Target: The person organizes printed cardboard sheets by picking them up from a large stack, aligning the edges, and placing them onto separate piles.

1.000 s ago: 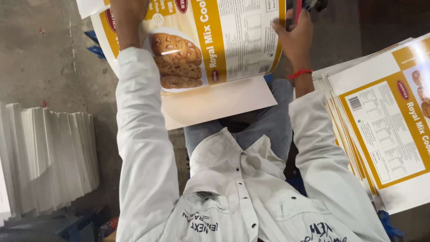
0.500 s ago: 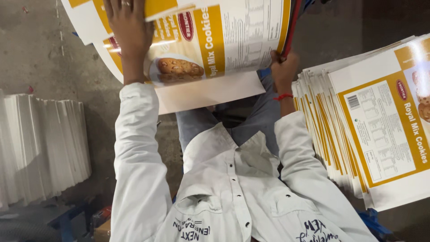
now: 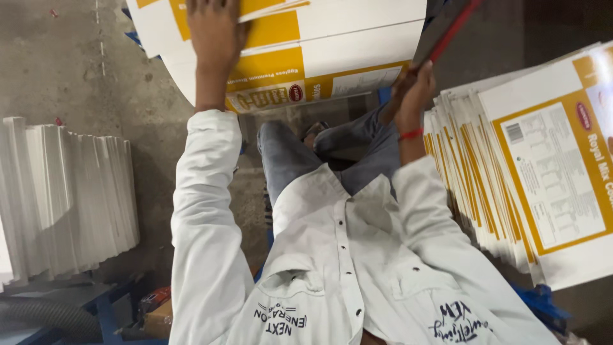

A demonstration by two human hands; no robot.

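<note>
My right hand [image 3: 415, 86], the one with a red thread [image 3: 410, 134] round the wrist, has its grip closed on the lower right corner of the printed sheets [image 3: 332, 61]. A dark strip with a red edge [image 3: 447, 32] runs up from that hand. I cannot tell whether it is the side of the bundle or a separate thing. My left hand [image 3: 214, 38] lies palm down on top of the same sheets near their left side. Its fingertips are cut off by the top of the picture, so I cannot say whether that grip curls over the far edge or only presses flat.

The sheets are yellow and white card, several together and slightly fanned, held up over my knees [image 3: 300, 147] and clear of the concrete floor [image 3: 76, 70]. They touch neither pile beside me.

To my right a tall fanned pile of the same printed card [image 3: 543, 172] leans near my right sleeve. To my left stands a row of plain white sheets [image 3: 70, 191] on edge, well apart from my hands. A grey hose [image 3: 38, 316] lies below that row.

As I judge it, much card is already stacked on the right, and the bundle in my hands belongs to no pile yet. How much is left to handle I cannot see.
</note>
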